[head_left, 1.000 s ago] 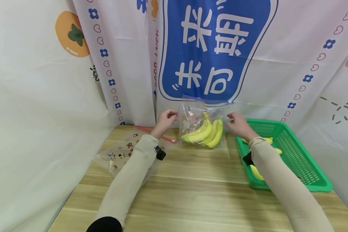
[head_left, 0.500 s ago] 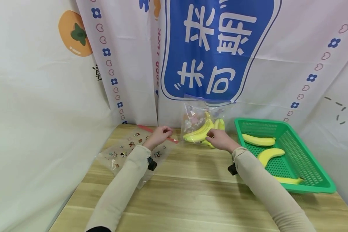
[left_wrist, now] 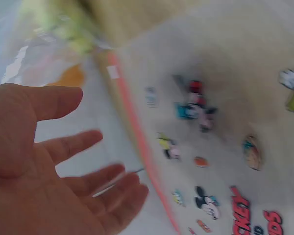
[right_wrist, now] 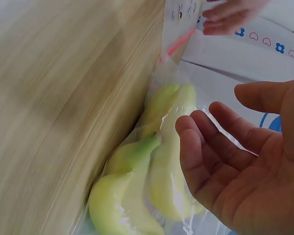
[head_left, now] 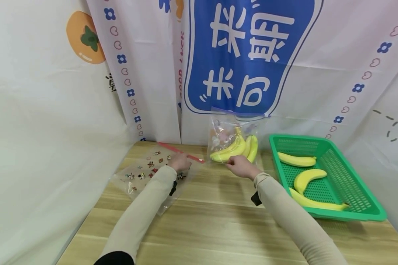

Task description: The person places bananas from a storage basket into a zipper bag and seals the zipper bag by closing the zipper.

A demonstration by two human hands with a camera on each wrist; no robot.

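A clear zip bag [head_left: 219,129] with a purple zip strip leans against the back cloth and holds several yellow bananas [head_left: 230,150]. My right hand [head_left: 243,166] hovers in front of it, its fingers loosely bent and holding nothing, as the right wrist view also shows. Flat on the table at left lies a second clear bag [head_left: 137,176] with cartoon prints and a red zip strip [head_left: 195,158]. Over that bag's upper right part is my left hand [head_left: 180,162]. In the left wrist view its thumb and fingers are spread apart with nothing between them.
At right stands a green basket [head_left: 355,184] with three bananas [head_left: 308,178] inside. A printed cloth [head_left: 156,73] hangs behind the wooden table [head_left: 212,228]; another white cloth [head_left: 46,147] hangs along the left side.
Both hands have come down and nearer from beside the upright bag. The right hand has moved left to its front, the left hand over the flat bag. The upright bag stays standing.
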